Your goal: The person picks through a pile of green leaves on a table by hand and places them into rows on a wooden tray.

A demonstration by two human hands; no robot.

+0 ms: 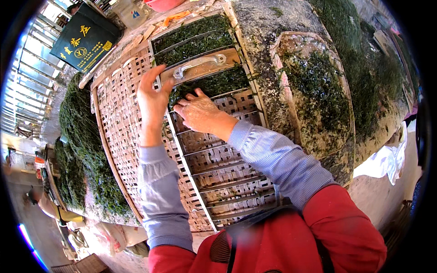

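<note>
A metal frame (185,157) with crosswise slats lies on a woven bamboo mat (123,98). Dark green shredded leaves (200,41) fill its far sections, while the near ones show bare weave. Across the frame rests a wooden board (218,68) with a metal handle (198,64). My left hand (152,98) is at the frame's left rail by the board's left end, thumb and forefinger apart; its other fingers are hidden. Just below the board, my right hand (200,113) spreads its fingers on the leaves. Whether any leaves are pinched under them I cannot tell.
Heaps of green strands (91,141) lie left of the mat and more (332,91) cover the stone surface at right. A dark green printed bag (84,41) stands far left. A white sheet (387,157) hangs at right. Another person (45,202) is at the left edge.
</note>
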